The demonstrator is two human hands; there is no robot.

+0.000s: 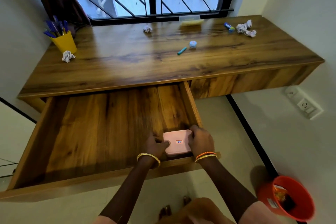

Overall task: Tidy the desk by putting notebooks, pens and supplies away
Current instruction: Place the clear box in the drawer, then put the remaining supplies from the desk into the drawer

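1. Pink box (177, 142), square with rounded corners and a small red-framed label on its lid, is sitting in the near right corner of the open drawer (101, 123), close to the drawer's front wall and right side wall.
2. Your left hand (156, 144) is gripping the box's left edge, fingers curled round it, thumb lying on the lid.
3. Your right hand (201, 140) is gripping the right edge, fingers curled over the far right corner. Both hands are closed on the box.
4. You are wearing gold bangles on both wrists, plus an orange band on the right one.
5. The drawer is standing pulled well out from under the table (163, 67).
6. On the table, a teal marker (181, 51) is lying just beside a small round blue-lidded container (193, 44).
7. A yellow cup (64, 42) of blue pens is standing at the far left, with a crumpled paper ball (67, 56) touching its base.
8. More crumpled paper (244, 28) is lying at the far right, next to a blue glue stick (228, 27); another ball (147, 28) is sitting near the window.
9. An orange bin (291, 198) is standing on the floor to your right.
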